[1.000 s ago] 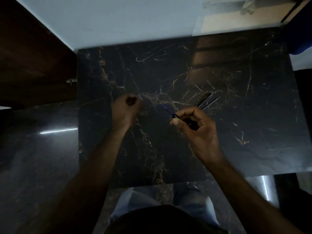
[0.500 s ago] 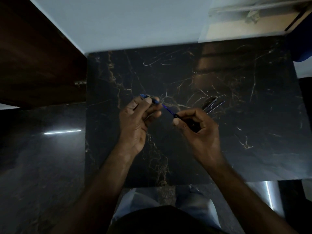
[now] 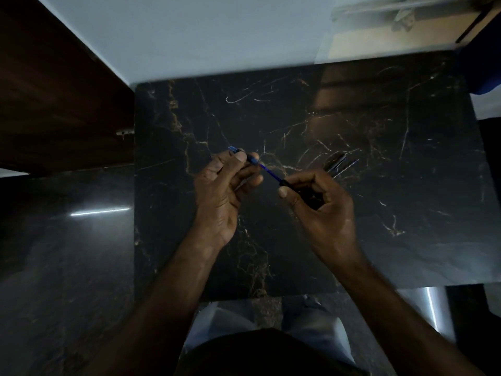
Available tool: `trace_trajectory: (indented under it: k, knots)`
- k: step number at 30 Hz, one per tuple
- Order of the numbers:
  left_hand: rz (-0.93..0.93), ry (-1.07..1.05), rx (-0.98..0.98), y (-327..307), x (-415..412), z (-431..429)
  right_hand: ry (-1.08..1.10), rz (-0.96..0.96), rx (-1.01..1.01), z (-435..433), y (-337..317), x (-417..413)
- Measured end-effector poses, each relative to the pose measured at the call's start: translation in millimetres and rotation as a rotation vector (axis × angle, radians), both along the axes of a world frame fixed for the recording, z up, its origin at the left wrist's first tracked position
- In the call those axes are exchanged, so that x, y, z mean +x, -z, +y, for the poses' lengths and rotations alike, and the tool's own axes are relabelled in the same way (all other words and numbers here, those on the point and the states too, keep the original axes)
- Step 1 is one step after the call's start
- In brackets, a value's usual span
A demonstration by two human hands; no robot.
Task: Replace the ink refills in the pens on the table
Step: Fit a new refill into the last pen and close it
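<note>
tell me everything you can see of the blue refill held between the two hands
The blue refill is a thin straight stick, plastic by its look, slanting from upper left to lower right above the table. The left hand pinches its thicker blue upper end, whose tip pokes out beyond the grip. Its lower end meets the dark pen barrel gripped in the right hand. Only a short stretch shows bare between the hands.
</note>
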State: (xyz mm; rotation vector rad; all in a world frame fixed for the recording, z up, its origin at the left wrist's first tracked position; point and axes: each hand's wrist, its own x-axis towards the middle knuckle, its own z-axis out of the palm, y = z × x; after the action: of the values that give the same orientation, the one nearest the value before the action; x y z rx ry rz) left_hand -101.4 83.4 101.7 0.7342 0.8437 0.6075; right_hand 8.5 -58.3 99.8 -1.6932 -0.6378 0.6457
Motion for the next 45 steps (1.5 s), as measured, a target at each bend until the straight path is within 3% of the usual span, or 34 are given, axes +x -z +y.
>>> trace_trajectory:
  k: [8,21,31,38,45]
  knots:
    - [0.092,0.037,0.168,7.3,2.0,0.5,-0.019,-0.017,0.004,-0.6,1.2,3.1]
    - [0.131,0.135,0.158,10.1,6.8,-25.3,-0.008,-0.094,0.059,7.3,8.1,4.0]
    - [0.105,0.231,0.107,21.3,-1.8,-21.2,-0.096,0.114,-0.005,4.5,11.1,10.5]
    - [0.09,0.148,0.121,26.7,-3.8,-24.2,-0.031,0.412,-0.033,5.3,12.5,6.5]
    - [0.061,0.161,0.073,30.7,-7.7,-23.0,-0.03,0.462,-0.062,2.0,19.6,8.9]
